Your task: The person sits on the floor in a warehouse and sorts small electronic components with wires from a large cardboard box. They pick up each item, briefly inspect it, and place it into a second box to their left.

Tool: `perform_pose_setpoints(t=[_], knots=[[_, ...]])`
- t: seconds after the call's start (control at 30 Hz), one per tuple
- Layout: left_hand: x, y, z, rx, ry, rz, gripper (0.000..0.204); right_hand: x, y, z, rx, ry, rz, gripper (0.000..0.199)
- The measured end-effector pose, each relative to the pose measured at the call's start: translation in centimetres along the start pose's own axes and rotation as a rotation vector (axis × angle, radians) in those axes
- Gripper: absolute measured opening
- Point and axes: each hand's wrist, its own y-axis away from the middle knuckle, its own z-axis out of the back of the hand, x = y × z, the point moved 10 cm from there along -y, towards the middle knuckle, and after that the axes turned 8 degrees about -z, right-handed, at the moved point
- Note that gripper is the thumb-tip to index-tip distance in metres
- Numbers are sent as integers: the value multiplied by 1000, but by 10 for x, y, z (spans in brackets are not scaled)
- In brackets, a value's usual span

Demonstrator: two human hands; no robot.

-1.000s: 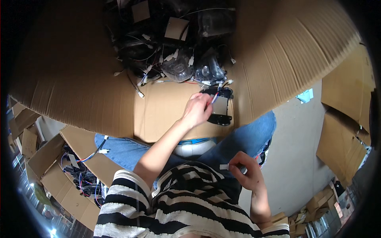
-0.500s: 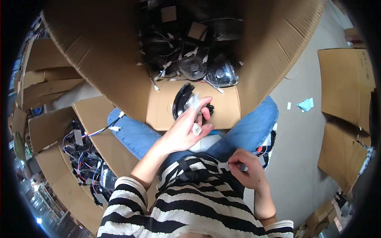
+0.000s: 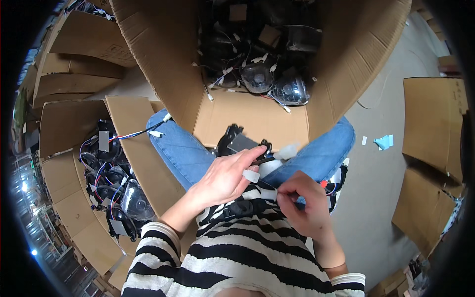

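My left hand (image 3: 222, 177) is wrapped round a black lamp (image 3: 232, 138) above my lap, its housing turned up with a grey square patch (image 3: 245, 142) showing. A white connector (image 3: 251, 175) sticks out by the thumb of that hand, and a larger pale, blurred connector (image 3: 287, 151) hangs off the lamp's right side. Beside it, my right hand (image 3: 307, 200) is closed in a pinch on a small white tab (image 3: 268, 194), near my waist. Whether the tab is joined to a wire of the lamp I cannot tell.
Ahead stands a large open carton (image 3: 252, 121) with several clear-lensed lamps (image 3: 292, 91) and loose white connectors. To my left, another carton (image 3: 143, 143) holds more lamps (image 3: 136, 200) and wires. Flattened cartons (image 3: 433, 123) and a blue scrap (image 3: 383, 142) lie on the right.
My left hand has drawn the lamp nearer my body and turned it, so the grey patch now shows. My right hand has risen slightly toward it, still pinching the white tab.
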Motion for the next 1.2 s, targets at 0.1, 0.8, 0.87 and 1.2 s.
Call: perform_pose_setpoints(t=[0.1,0.8,0.87,1.2], knots=[[-6,2,-2,0,-100,-50,36,1,-4,-4,-17,38,-11,10],[22,8,11,-29,225,116,24,5,-7,20,-40,142,102,6],[15,6,13,-13,196,3,24,10,-5,18,-11,109,181,6],[33,14,15,-187,549,196,13,1,-8,21,60,-38,-25,6]])
